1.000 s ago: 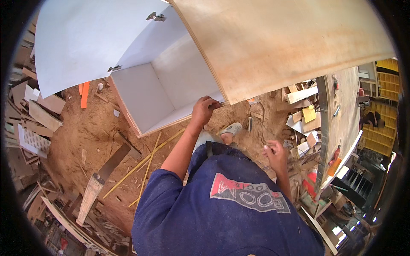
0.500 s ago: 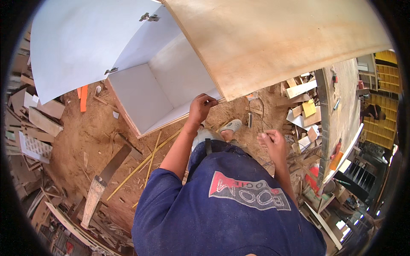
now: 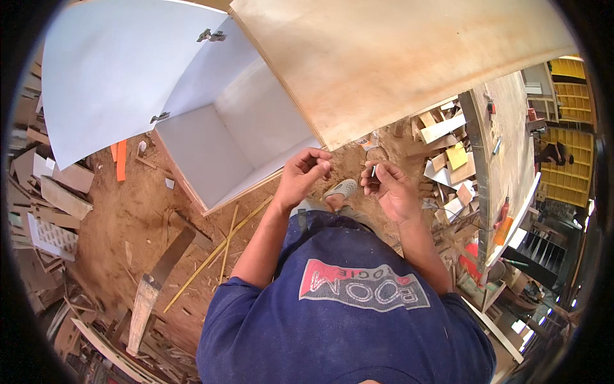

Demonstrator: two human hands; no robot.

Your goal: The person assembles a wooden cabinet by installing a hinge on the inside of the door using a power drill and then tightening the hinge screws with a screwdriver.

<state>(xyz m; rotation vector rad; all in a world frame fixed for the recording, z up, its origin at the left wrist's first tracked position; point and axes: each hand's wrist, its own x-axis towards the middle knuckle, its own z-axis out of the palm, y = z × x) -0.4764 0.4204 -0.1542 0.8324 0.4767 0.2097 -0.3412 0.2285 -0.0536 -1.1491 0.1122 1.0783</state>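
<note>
Silvery pin (image 3: 374,171) pinched in the right hand (image 3: 393,191) probably wants steadiness; left hand (image 3: 303,178) curls beside the cabinet (image 3: 203,144), its hold unclear.

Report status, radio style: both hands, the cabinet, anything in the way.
Left hand curled beside cabinet, contact unclear. Right hand pinching small thin piece. White door open. Yellowish strips on floor, clear of hands.

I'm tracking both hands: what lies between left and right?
Between the left hand and right hand, the head view shows an open gap, with a pale shoe and dusty floor visible below.
</note>
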